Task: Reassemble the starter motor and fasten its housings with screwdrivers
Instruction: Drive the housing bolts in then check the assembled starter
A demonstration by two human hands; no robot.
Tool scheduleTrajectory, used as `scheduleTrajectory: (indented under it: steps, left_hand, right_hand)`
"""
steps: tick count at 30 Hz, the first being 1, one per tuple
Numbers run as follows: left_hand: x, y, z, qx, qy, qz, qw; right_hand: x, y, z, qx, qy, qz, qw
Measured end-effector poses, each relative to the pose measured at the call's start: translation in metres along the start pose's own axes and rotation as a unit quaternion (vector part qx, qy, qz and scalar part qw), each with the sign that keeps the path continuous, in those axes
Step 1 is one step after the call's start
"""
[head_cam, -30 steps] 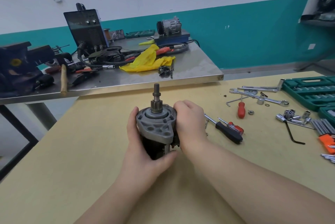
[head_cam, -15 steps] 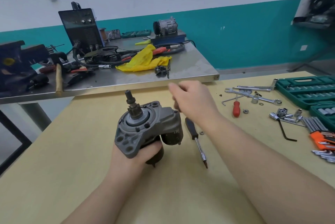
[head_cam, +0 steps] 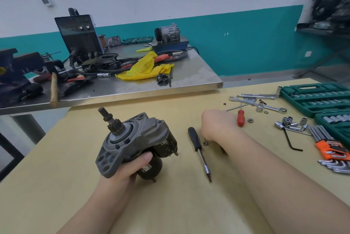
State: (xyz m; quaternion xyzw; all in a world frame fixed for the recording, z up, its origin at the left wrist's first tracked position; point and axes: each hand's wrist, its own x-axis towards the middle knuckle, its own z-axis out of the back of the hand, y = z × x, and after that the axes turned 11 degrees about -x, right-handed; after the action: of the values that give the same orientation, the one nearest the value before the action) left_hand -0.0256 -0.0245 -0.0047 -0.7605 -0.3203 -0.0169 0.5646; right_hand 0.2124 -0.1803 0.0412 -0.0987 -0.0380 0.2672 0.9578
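My left hand (head_cam: 130, 165) grips the grey cast-metal starter motor (head_cam: 135, 141) from below, shaft tilted up and away, clear of the table. My right hand (head_cam: 217, 126) rests knuckles-up on the yellow wooden table (head_cam: 56, 186), fingers curled under; I cannot tell whether it holds anything. A small nut (head_cam: 204, 143) lies just beside it, and next to that the black-handled screwdriver (head_cam: 198, 150), tip toward me. To fasten well, I should seat the housing squarely first. Open room lies near me; sockets and hex keys crowd the right edge.

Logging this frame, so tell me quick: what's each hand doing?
Left hand: closed around the starter motor.
Right hand: knuckles-up on the table; grip cannot be told.
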Motion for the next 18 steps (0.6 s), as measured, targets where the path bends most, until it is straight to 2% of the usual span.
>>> scheduleTrajectory:
  steps: [8, 11, 13, 15, 18]
  left_hand:
    - [0.002, 0.001, -0.002, -0.004, 0.011, -0.002, 1.000]
    - [0.002, 0.003, -0.003, 0.006, 0.017, -0.011, 1.000]
    - [0.003, 0.003, -0.004, 0.012, 0.018, -0.009, 1.000]
    - [0.004, 0.003, -0.004, 0.024, 0.023, -0.010, 0.999]
    - [0.004, 0.003, -0.002, 0.040, 0.027, -0.010, 0.999]
  right_hand:
    - [0.000, 0.000, -0.001, 0.006, 0.007, 0.008, 1.000]
    - [-0.005, -0.002, 0.010, 0.058, 0.000, -0.003, 0.998]
    - [-0.010, -0.003, 0.027, 0.152, -0.034, 0.008, 0.988]
    - [-0.018, 0.000, 0.050, 0.313, -0.085, 0.046, 0.945]
    - [-0.049, 0.013, 0.087, 0.516, -0.184, 0.147, 0.824]
